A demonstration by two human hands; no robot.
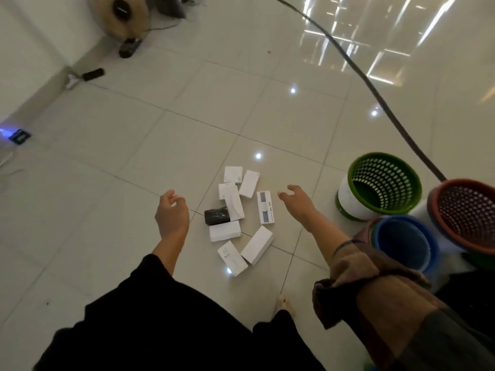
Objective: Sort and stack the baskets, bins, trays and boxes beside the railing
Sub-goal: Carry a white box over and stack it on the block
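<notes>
Head view: both sleeves fill the foreground. Left hand (pixel 171 212) and right hand (pixel 296 200) hover over the floor (pixel 107 156), fingers loosely spread, holding nothing. White boxes (pixel 242 212) lie scattered, unstacked. Green basket (pixel 383 183), blue basket (pixel 407 242) and red basket (pixel 466 210) stand grouped alongside. Sorting appears barely begun.

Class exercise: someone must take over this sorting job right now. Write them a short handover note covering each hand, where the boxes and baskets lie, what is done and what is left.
Left hand: empty, fingers loosely curled, above the floor left of the boxes.
Right hand: empty, fingers relaxed, reaching out just right of the boxes.
Small white boxes and one black box: scattered loose on the tiled floor, none stacked.
Green basket, blue basket and red basket: clustered at the right.
Done: nothing visibly sorted.
Left: gather and stack the boxes, then sort the baskets.
</notes>
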